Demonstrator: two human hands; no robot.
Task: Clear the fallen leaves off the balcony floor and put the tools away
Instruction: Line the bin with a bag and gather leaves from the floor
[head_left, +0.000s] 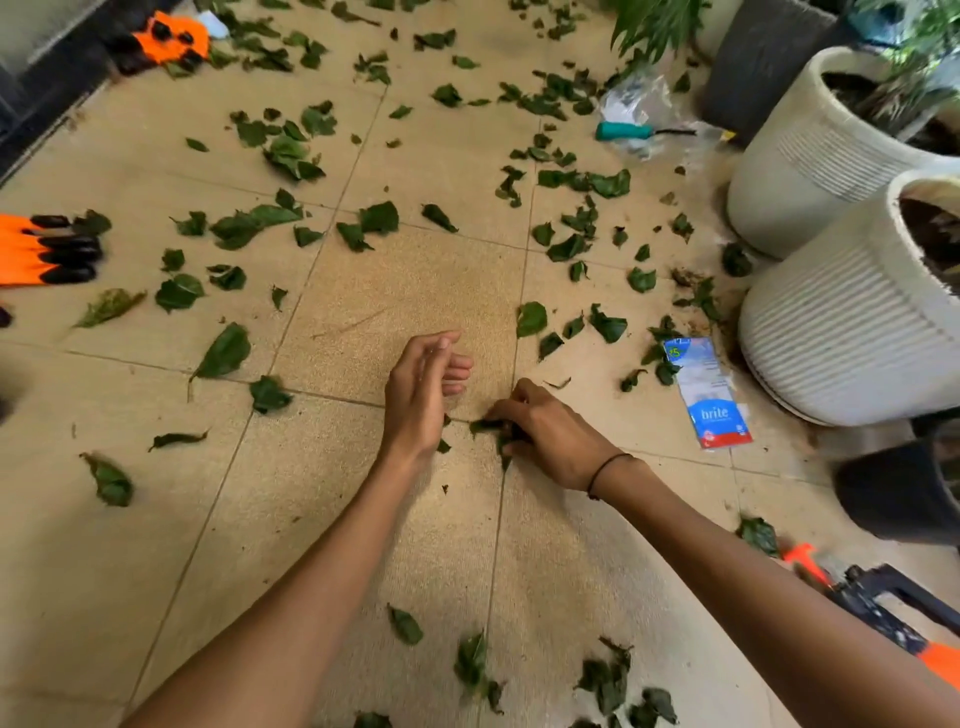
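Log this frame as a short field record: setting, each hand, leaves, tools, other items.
setting: tiled balcony floor, seen from the head camera
left hand: open, raised edge-on, holding nothing
right hand: fingers curled round a few leaves at floor level
leaf spread: scattered over most of the floor, far from cleared
gloves: orange glove at left edge, another orange glove at top left
tools: teal-handled tool near the pots, orange-and-black shears at lower right
pots: two white ribbed pots at right
other: blue packet beside the nearer pot
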